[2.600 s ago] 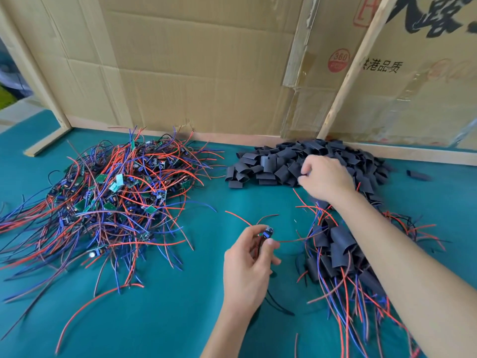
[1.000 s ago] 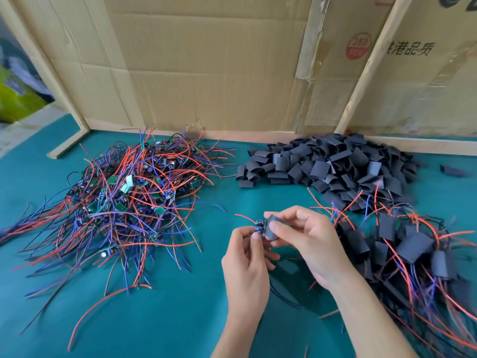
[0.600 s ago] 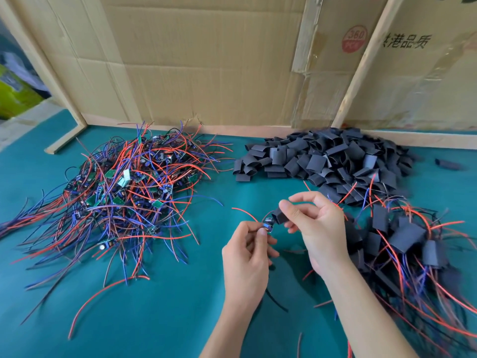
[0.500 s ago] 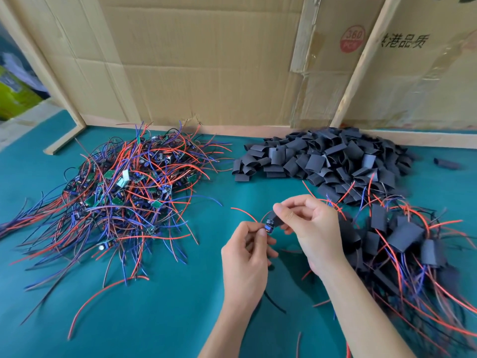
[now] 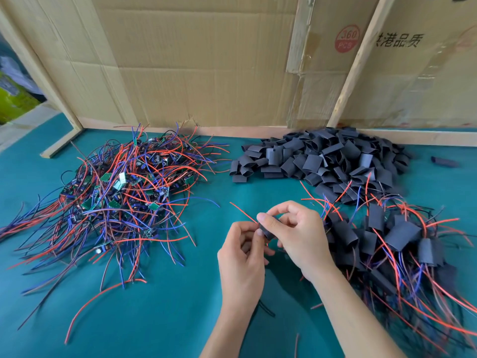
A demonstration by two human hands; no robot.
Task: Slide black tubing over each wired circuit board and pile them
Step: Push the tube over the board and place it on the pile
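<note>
At the table's middle my right hand (image 5: pixel 299 235) pinches a short piece of black tubing (image 5: pixel 267 229) between thumb and fingers. My left hand (image 5: pixel 242 257) holds the wired circuit board at the tubing's near end; the board itself is hidden inside the tubing and behind my fingers. One red wire (image 5: pixel 242 213) sticks out to the upper left. A pile of bare wired boards (image 5: pixel 121 192) lies at the left. Loose black tubing pieces (image 5: pixel 320 156) are heaped at the back right. Sleeved boards (image 5: pixel 387 241) are piled at the right.
Teal cloth (image 5: pixel 160 313) covers the table. Cardboard panels (image 5: pixel 206 60) on a wooden frame (image 5: pixel 358 60) wall off the back edge. One stray tubing piece (image 5: pixel 444 161) lies at the far right. Long red and blue wires trail toward the near right edge.
My right hand came back from the tubing heap with one piece and met my left hand. The tubing has since slid over the board, which no longer shows.
</note>
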